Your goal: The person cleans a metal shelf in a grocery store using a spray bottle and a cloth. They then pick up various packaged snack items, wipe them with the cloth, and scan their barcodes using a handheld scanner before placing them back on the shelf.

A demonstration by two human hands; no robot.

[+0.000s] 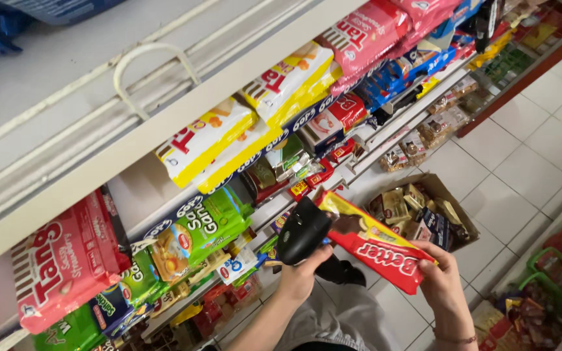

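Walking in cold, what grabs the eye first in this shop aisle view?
Low in the middle, the left hand grips a black handheld scanner aimed at a long red and yellow snack packet that the right hand holds. Behind them, white tilted shelves run diagonally, crowded with red, yellow and green snack bags. On the white tiled floor to the right sits an open brown cardboard box of small packets.
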